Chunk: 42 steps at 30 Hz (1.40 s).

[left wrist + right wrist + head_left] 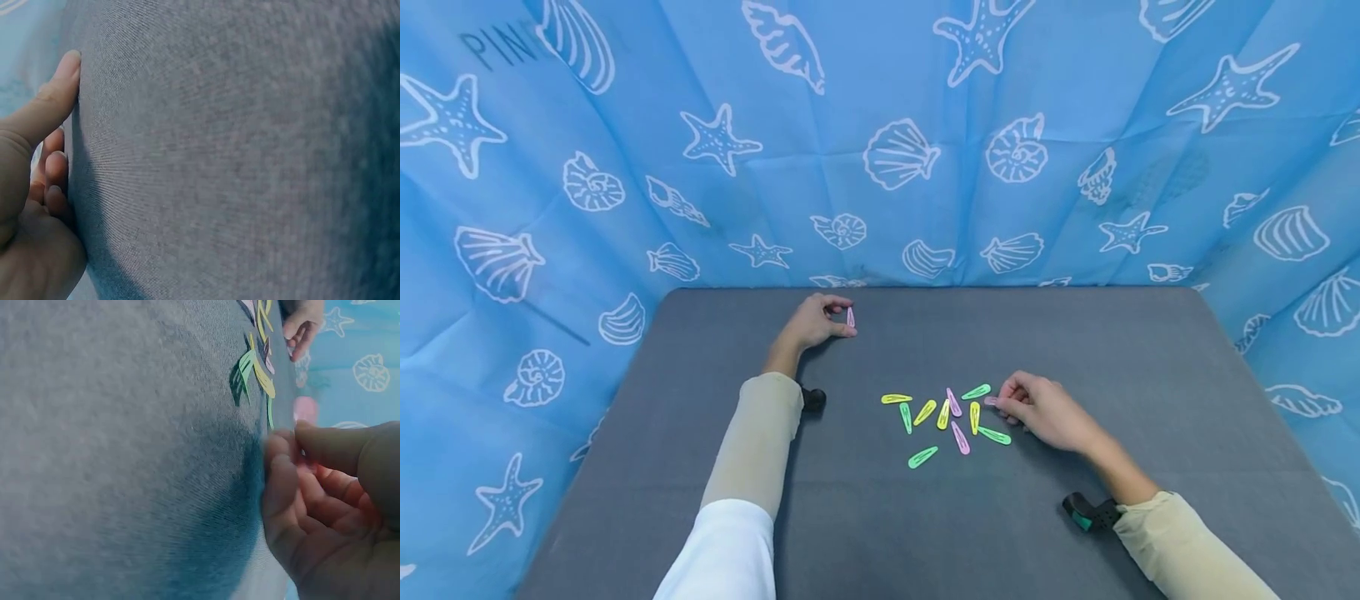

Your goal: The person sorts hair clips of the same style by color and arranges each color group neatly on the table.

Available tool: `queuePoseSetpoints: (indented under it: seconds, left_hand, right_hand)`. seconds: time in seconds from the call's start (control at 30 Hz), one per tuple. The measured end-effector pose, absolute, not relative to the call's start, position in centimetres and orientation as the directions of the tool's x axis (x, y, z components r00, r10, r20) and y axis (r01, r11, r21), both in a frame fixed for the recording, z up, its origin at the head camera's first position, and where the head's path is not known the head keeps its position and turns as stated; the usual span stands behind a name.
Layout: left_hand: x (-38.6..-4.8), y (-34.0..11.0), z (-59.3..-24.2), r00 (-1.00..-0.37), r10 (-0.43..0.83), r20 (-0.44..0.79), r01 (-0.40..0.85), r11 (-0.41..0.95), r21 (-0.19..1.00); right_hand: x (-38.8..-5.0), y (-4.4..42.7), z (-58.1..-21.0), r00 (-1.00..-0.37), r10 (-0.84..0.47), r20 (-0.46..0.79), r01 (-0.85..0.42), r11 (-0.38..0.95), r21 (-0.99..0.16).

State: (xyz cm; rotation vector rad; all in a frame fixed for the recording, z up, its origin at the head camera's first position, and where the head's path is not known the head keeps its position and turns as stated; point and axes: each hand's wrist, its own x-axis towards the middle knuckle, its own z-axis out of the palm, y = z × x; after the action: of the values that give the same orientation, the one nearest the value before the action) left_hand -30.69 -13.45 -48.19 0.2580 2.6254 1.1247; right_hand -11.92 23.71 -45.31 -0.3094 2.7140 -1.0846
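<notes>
Near the table's back edge in the head view, my left hand (817,320) holds a pink hair clip (851,317) endwise between thumb and forefinger. The left wrist view shows the thumb (53,94) stretched along the cloth; the clip is hidden there. My right hand (1051,410) pinches another pink hair clip (991,401) between thumb and forefinger, at the right side of a loose group of clips. In the right wrist view this clip (305,409) sticks up blurred beyond the fingertips. Beside it lie a green clip (977,392) and a yellow clip (974,417).
Several more clips lie scattered mid-table, among them a pink clip (960,437), a yellow clip (897,399) and a green clip (922,457). Grey cloth covers the table (865,533). A blue curtain (880,208) with shell prints hangs behind and along both sides.
</notes>
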Motion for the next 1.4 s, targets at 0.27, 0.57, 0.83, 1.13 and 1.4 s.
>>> queuePoseSetpoints:
  seconds: [0.27,0.57,0.83,1.13,1.4]
  left_hand:
    - [-30.7,-13.6,-48.3,-0.948,0.26,-0.181,0.043,0.671,0.74]
    - [-30.6,-13.5,-48.2,-0.946,0.26,-0.195,0.027,0.662,0.749]
    - [-30.7,-13.7,-48.3,-0.949,0.251,-0.19,0.027,0.666,0.745]
    - [-30.7,-13.6,-48.2,-0.954,0.25,-0.166,0.036,0.644,0.764]
    - [-30.9,-13.3,-48.2,-0.953,0.238,-0.185,0.022,0.666,0.745]
  right_hand:
    - [-13.8,23.1,-44.9,-0.957,-0.29,-0.016,-0.201,0.7,-0.685]
    - [-18.1,20.8,-44.0,-0.929,-0.368,-0.032,-0.214,0.604,-0.768]
    - [-23.2,16.5,-44.7,-0.961,-0.27,-0.066,-0.109,0.587,-0.803]
    - [-26.9,11.7,-45.6,-0.973,-0.21,-0.093,-0.053,0.601,-0.798]
    - [-29.2,8.6,-46.7,-0.985,-0.167,-0.049,-0.087,0.715,-0.693]
